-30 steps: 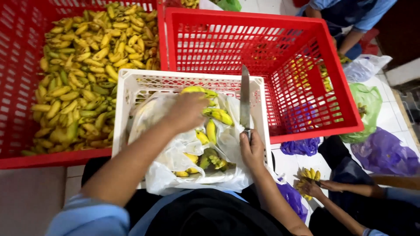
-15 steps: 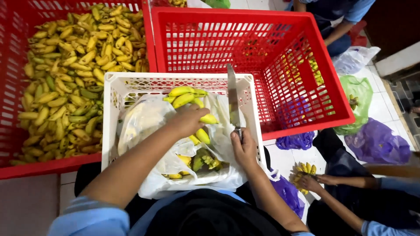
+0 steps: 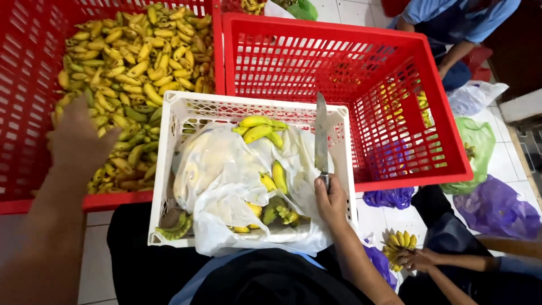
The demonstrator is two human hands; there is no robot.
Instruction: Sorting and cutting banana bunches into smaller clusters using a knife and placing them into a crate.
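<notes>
Knife point(image 3: 320, 135) upright over the right edge of the white crate point(image 3: 169, 169), blade pointing away, handle gripped in the closed right hand point(image 3: 332, 202). Inside the white crate: crumpled plastic sheet point(image 3: 214, 169) with several small bananas point(image 3: 257, 129). Left of the white crate, left hand point(image 3: 79, 138) open, spread over loose bananas in the big red crate point(image 3: 22, 113). Behind the white crate, a second red crate point(image 3: 361, 68). Right of it, another person's hand point(image 3: 418, 261) holding a small bunch point(image 3: 400, 243).
</notes>
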